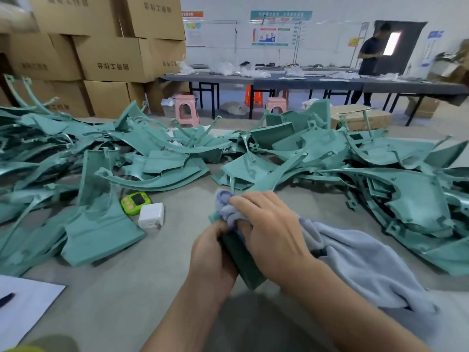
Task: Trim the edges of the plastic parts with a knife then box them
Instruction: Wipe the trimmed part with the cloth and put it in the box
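Note:
I hold a teal plastic part (245, 262) upright in front of me; its long curved arm rises toward the far pile. My left hand (212, 255) grips its lower block from the left. My right hand (272, 232) presses a bunched corner of a pale blue-grey cloth (360, 262) against the part's upper face. The cloth trails off to the right over the table. Several more teal parts lie heaped at left (101, 219) and right (406, 199). No knife is visible.
A green timer (135, 201) and a white charger (151, 216) lie on the grey table (142, 288). White paper with a pen (22, 303) sits at the near left corner. Cardboard boxes (111, 59) are stacked behind left. A person (370, 59) stands at a far table.

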A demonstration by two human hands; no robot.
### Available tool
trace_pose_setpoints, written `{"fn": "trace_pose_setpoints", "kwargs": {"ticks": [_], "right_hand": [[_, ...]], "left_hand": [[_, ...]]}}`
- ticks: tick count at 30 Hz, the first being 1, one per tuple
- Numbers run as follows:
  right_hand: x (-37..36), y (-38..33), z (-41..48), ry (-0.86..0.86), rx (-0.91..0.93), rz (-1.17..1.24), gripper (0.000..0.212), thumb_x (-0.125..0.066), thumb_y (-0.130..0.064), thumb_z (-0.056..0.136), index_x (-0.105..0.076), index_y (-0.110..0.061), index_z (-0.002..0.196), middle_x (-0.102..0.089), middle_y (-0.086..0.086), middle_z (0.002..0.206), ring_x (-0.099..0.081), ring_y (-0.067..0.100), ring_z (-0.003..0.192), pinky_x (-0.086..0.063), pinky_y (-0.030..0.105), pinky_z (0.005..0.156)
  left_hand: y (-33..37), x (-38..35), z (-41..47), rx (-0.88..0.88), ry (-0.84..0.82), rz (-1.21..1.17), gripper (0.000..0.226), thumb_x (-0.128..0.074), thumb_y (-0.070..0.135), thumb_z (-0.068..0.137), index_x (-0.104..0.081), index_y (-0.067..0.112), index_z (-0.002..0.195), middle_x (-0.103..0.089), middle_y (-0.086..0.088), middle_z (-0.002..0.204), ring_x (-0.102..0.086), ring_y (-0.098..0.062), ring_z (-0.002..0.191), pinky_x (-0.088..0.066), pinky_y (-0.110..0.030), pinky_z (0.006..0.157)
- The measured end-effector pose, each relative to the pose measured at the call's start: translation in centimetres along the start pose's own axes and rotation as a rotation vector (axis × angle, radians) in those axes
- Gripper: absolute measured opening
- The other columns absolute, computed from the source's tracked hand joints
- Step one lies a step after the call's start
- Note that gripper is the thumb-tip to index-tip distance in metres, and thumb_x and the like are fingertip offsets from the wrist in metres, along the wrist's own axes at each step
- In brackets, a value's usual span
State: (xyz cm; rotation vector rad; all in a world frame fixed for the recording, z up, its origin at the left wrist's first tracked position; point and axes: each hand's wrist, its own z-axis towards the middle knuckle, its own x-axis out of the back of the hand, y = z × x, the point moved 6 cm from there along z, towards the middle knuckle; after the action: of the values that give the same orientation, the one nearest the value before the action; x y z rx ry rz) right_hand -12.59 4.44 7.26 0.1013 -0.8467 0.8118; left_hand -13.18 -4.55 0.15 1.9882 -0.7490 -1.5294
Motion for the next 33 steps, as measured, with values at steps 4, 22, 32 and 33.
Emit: {"fn": "trace_pose_setpoints", "kwargs": {"ticks": [4,22,32,33], "right_hand": [[0.0,-0.2,0.6,-0.011,0.010,-0.179,0.017,-0.062,-0.010,0.088,-0.071,-0.016,0.101,-0.065,0.000,0.092,-0.056,0.025,0.077,-0.045,0.039,0.064],[5.2,10.0,5.7,0.024,-0.251,-0.644,0.012,-0.058,-0.006,0.089,-0.065,-0.012,0.097,-0.065,0.007,0.090,-0.063,0.027,0.078,-0.039,0.032,0.061],[12.4,16.7,2.0,0.188,-0.546,-0.380,0.012,-0.061,-0.013,0.093,-0.071,-0.019,0.098,-0.069,0.005,0.092,-0.055,0.024,0.074,-0.041,0.032,0.066],[13.0,16.2,1.2,0.262,-0.558,-0.268,0.015,-0.062,-0.016,0.092,-0.071,-0.027,0.095,-0.072,-0.001,0.088,-0.053,0.018,0.072,-0.039,0.030,0.065]], "left_hand": [[-0.9,0.3,1.2,0.036,-0.147,-0.201,0.026,-0.050,0.008,0.092,-0.075,0.013,0.095,-0.070,-0.011,0.090,-0.071,-0.022,0.083,-0.055,-0.037,0.077],[0.6,-0.3,-1.3,-0.303,-0.053,0.403,0.035,-0.045,-0.003,0.051,-0.071,0.005,0.073,-0.045,-0.009,0.060,-0.039,-0.020,0.053,-0.036,-0.027,0.048],[1.5,2.6,1.0,-0.212,0.192,0.121,0.041,-0.045,-0.014,0.073,-0.077,0.012,0.073,-0.074,-0.012,0.083,-0.068,-0.027,0.071,-0.055,-0.036,0.066],[1.7,2.6,0.9,-0.239,0.201,0.147,0.037,-0.050,-0.011,0.075,-0.077,0.014,0.075,-0.076,-0.012,0.084,-0.070,-0.028,0.072,-0.057,-0.038,0.069]]}}
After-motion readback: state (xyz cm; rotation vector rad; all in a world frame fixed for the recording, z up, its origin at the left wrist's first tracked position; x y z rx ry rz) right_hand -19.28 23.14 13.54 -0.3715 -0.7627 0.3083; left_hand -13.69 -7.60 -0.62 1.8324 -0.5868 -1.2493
